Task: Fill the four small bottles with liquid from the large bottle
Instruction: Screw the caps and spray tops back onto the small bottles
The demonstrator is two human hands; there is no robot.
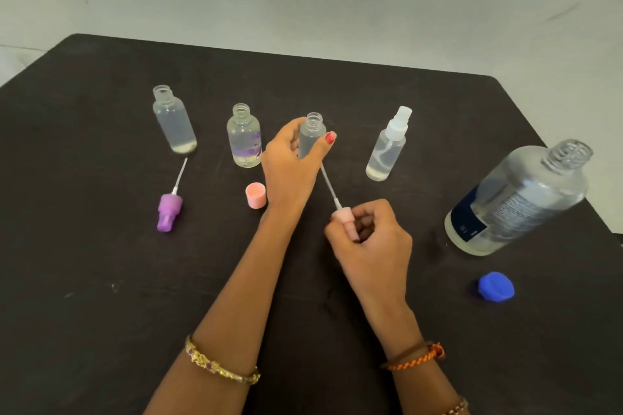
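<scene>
Your left hand grips the third small bottle near mid-table, thumb and fingers curled round its body; its neck is open and upright. Your right hand pinches the pink sprayer in curled fingers, its dip tube slanting up toward the held bottle, clear of the neck.

The first bottle and second bottle stand uncapped to the left, well apart from each other. The fourth bottle, with its white sprayer on, stands to the right of the held one. All four sit in a row across the middle of the table, well back from the far edge.

The purple sprayer lies in front of the first bottle. A pink cap sits just beside your left wrist. The large bottle stands open near the right edge, and its blue cap lies in front of it, also close to that edge.

Bare tabletop extends on the near left, beside your left forearm.
</scene>
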